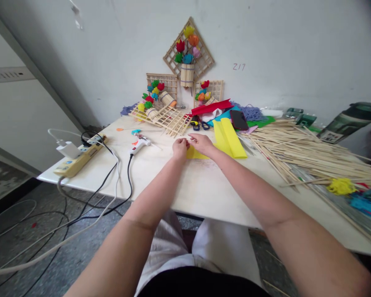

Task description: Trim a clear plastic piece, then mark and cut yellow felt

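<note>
Paper [195, 154] lies between left hand [179, 148] and right hand [202, 142].

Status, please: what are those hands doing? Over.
Left hand pinching yellow piece, right hand on it. Piece on table. Glue gun, sticks lie apart.

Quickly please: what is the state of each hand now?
Left hand: closed, pinching the yellow sheet.
Right hand: fingertips on the same sheet; grip cannot be told.
</note>
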Tool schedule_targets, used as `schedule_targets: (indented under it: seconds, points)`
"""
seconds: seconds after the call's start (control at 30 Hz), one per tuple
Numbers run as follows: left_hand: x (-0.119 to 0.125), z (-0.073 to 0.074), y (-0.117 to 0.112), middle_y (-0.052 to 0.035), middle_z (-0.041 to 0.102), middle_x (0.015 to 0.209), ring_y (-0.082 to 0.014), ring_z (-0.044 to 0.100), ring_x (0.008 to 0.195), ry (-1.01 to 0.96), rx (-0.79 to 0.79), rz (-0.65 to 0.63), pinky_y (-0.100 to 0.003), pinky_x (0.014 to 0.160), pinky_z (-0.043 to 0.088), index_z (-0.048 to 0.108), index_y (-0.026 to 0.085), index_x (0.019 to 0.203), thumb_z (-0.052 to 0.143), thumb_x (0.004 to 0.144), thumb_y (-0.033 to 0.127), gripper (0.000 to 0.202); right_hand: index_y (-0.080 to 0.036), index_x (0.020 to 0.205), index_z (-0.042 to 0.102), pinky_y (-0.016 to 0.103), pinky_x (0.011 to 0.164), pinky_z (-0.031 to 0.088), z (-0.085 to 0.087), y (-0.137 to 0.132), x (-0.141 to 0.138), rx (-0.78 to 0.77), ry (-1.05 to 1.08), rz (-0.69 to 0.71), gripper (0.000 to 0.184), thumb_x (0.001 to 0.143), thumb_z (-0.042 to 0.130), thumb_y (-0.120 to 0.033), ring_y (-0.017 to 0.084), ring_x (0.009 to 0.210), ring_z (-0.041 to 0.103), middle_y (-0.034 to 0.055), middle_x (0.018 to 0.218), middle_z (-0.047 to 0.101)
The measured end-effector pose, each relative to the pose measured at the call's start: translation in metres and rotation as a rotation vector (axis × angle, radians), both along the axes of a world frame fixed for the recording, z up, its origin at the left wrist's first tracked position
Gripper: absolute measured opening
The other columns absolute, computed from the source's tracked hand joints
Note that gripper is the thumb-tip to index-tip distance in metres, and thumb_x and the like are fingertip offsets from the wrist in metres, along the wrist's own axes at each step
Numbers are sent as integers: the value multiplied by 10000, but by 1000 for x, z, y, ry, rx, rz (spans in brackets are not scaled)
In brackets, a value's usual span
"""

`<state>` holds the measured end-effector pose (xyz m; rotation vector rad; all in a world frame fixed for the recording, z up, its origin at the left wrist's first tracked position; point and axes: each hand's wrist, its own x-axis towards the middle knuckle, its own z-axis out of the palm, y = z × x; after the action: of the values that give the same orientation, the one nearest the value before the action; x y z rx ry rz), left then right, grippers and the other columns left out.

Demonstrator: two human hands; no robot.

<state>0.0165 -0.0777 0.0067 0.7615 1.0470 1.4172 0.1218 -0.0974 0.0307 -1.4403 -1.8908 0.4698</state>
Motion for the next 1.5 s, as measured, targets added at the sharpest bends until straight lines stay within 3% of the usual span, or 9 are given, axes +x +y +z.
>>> schedule_targets:
  seconds: [0.13, 0.23, 0.37, 0.57, 0.9, 1.17, 1.33, 1.5]
  points:
    - [-1, 0, 2, 30, 542, 561, -72, 555, 507, -28, -23, -41, -242, 661, 495, 500, 149, 676, 461, 778, 74, 133, -157, 799, 624, 250, 611, 497, -20, 5, -9, -185, 651, -139, 105, 758, 564, -232, 112, 590, 593, 12, 676, 658]
    - [-3, -1, 2, 28, 529, 522, -66, 544, 495, 24, 31, -113, -229, 658, 492, 501, 139, 600, 477, 756, 48, 183, -159, 656, 584, 193, 506, 446, -25, 1, -9, -212, 811, -108, 100, 740, 572, -213, 78, 504, 542, -21, 564, 603]
    - [-10, 3, -2, -13, 578, 557, -81, 579, 543, 14, 44, -250, -252, 715, 495, 521, 117, 560, 492, 778, 60, 228, -158, 645, 572, 171, 478, 425, -21, -3, -6, -224, 900, -88, 89, 717, 593, -206, 69, 526, 552, -18, 602, 615]
    - [-18, 11, -10, -52, 623, 614, -100, 608, 596, 2, 52, -384, -273, 760, 486, 569, 82, 585, 570, 774, 83, 189, -156, 630, 565, 176, 467, 432, -21, -1, -4, -205, 941, -111, 105, 695, 617, -220, 70, 514, 542, -26, 572, 594]
    - [-19, 9, -9, -36, 620, 578, -105, 593, 568, 52, 74, -391, -276, 692, 490, 574, 98, 561, 701, 665, 128, 167, -169, 634, 590, 203, 467, 454, -29, 4, -5, -147, 857, -128, 152, 625, 652, -308, 81, 486, 517, -44, 523, 558]
    - [-18, 10, -11, -30, 608, 535, -113, 587, 533, 44, 36, -385, -272, 646, 481, 563, 100, 550, 638, 677, 78, 149, -168, 623, 600, 220, 464, 460, -31, 3, -6, -104, 851, -123, 132, 620, 643, -292, 97, 492, 523, -41, 517, 557]
    - [-13, 4, -8, -28, 615, 529, -131, 588, 518, 84, 43, -347, -282, 601, 478, 552, 119, 554, 631, 670, 105, 141, -172, 615, 611, 227, 482, 473, -32, 4, -7, -103, 812, -162, 74, 639, 619, -241, 109, 510, 548, -38, 526, 577]
    - [-6, -5, -1, -14, 589, 491, -149, 604, 556, 187, 65, -219, -277, 614, 479, 555, 141, 534, 701, 619, 166, 170, -175, 614, 615, 234, 493, 484, -33, 6, -7, -114, 813, -173, 68, 654, 606, -229, 117, 516, 569, -35, 539, 594]
